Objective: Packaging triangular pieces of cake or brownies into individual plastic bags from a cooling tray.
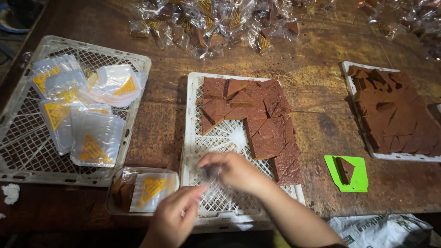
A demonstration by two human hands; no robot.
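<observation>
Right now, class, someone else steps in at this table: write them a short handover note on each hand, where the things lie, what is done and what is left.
Left hand and right hand both pinch a small clear bag over the middle tray.
Brown slab pieces cover the far and right part of that tray; another tray of slab sits to the right.
Empty bags lie in the left crate; a small dish holds more.
A green cutter rests on the table.
Done: wrapped pieces piled at the far edge.
Left: most of the slab is unwrapped.

I see L hand (174, 220) fingers pinched, R hand (234, 171) curled, fingertips nearly meeting, both forearms low.
</observation>
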